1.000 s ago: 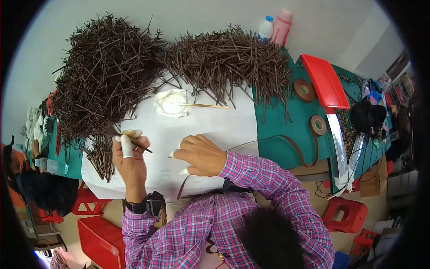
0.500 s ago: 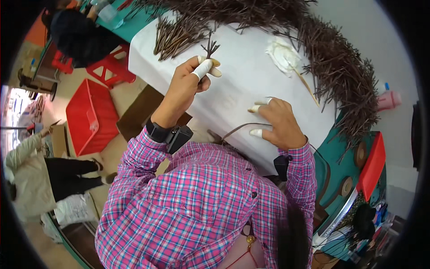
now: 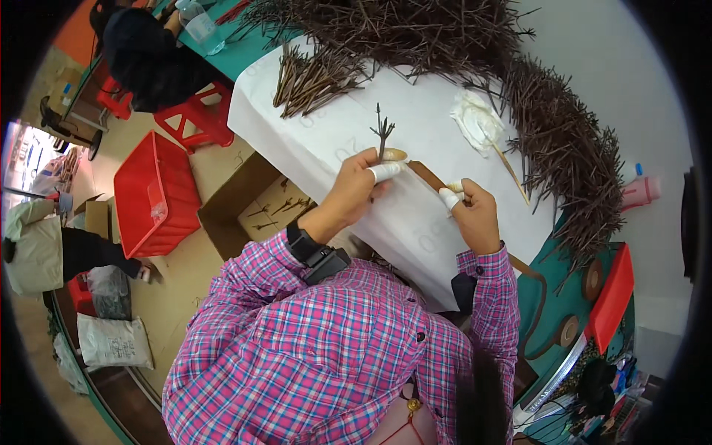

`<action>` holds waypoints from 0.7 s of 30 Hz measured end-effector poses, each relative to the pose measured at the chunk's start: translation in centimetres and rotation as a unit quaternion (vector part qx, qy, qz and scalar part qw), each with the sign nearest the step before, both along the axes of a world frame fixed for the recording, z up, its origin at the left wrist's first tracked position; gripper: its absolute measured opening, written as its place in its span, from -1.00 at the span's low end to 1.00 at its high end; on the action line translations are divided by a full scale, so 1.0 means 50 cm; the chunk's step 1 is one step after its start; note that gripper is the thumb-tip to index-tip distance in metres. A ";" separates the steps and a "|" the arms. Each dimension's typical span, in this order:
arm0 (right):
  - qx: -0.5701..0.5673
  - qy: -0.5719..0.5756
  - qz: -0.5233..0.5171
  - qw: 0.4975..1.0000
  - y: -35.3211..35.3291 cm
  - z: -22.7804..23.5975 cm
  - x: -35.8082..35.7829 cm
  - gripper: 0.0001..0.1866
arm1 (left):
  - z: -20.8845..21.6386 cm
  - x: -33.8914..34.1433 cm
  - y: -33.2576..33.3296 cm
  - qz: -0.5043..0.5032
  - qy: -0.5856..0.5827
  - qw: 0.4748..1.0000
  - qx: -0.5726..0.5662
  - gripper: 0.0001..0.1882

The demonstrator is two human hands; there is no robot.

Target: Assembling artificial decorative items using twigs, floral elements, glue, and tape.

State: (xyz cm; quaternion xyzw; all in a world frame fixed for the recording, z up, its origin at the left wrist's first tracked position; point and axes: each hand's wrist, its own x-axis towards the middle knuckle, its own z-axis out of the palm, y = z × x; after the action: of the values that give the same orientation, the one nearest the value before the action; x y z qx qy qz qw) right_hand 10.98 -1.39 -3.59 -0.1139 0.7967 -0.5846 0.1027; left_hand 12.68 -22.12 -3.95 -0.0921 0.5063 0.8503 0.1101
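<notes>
Left hand (image 3: 351, 188) is pinching a branched brown twig (image 3: 383, 135) over the white sheet (image 3: 419, 115), apparently keeping its fork clear of the fingers. Right hand (image 3: 479, 218), apart from it, is clamping flat brown tape (image 3: 425, 176), seemingly holding it straight. Sheet surface is giving both room before the twig pile (image 3: 565, 144) lining its far edge.

Your shot's pretty bright overall, with soft, even light on the white sheet (image 3: 423, 119) and no harsh shadows. That bright patch (image 3: 30, 159) near 9 o'clock is blown out, though, and you've got some glare off the silver strip (image 3: 556, 378) around 4. Your fingers (image 3: 384, 173) look decently sharp. Fisheye bends stuff near the rim, which fades to black.
</notes>
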 end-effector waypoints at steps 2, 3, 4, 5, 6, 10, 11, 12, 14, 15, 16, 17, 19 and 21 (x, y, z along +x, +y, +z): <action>-0.019 -0.018 -0.021 0.999 0.004 0.005 0.000 -0.91 | 0.008 -0.011 0.033 0.003 -0.006 1.000 -0.023 -0.79; -0.029 -0.028 -0.033 0.999 0.006 0.007 0.002 -0.89 | 0.010 -0.014 0.041 0.004 -0.010 0.999 -0.035 -0.79; -0.028 -0.027 -0.042 0.998 0.005 0.011 0.004 -0.89 | 0.006 -0.016 0.044 -0.006 -0.009 0.999 -0.034 -0.79; 0.009 0.017 -0.029 0.999 0.000 0.015 0.008 -0.91 | -0.003 -0.019 0.048 -0.014 -0.005 0.998 -0.058 -0.81; 0.051 0.063 -0.030 0.996 0.004 0.024 0.011 -0.93 | -0.014 -0.028 0.065 -0.036 0.005 0.996 -0.079 -0.83; -0.003 0.115 0.000 0.993 -0.002 -0.009 -0.002 -0.90 | -0.037 -0.027 0.004 0.035 -0.016 0.992 -0.118 -0.64; 0.059 0.143 -0.010 0.988 0.000 0.020 -0.001 -0.91 | -0.025 -0.026 -0.010 0.063 0.026 0.992 -0.109 -0.73; 0.121 0.157 -0.026 0.980 0.012 0.043 0.018 -0.89 | -0.029 -0.027 -0.021 0.056 0.023 0.997 -0.051 -0.85; 0.144 0.178 -0.070 0.971 0.034 0.054 0.046 -0.87 | -0.017 -0.024 -0.048 0.029 0.048 0.998 -0.025 -0.87; 0.162 0.203 -0.074 0.963 0.041 0.059 0.056 -0.84 | -0.017 -0.022 -0.066 0.030 0.043 0.998 -0.023 -0.87; 0.184 0.227 -0.077 0.953 0.053 0.062 0.066 -0.82 | -0.023 -0.024 -0.082 0.031 0.038 0.999 -0.017 -0.86; 0.194 0.224 -0.096 0.950 0.067 0.062 0.081 -0.82 | -0.037 -0.025 -0.108 0.034 0.048 0.998 0.005 -0.85; 0.207 0.226 -0.089 0.948 0.082 0.063 0.108 -0.83 | -0.053 -0.019 -0.172 0.019 0.083 0.995 0.047 -0.82; 0.224 0.225 -0.094 0.943 0.098 0.059 0.139 -0.83 | -0.056 -0.019 -0.222 -0.017 0.108 0.991 0.076 -0.81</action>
State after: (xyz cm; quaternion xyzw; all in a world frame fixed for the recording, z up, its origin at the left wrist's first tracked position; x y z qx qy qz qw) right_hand 17.93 3.53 -0.63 -0.1411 0.9167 -0.3567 -0.1121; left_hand 11.71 -33.23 -6.74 0.0178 0.4504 0.8894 0.0761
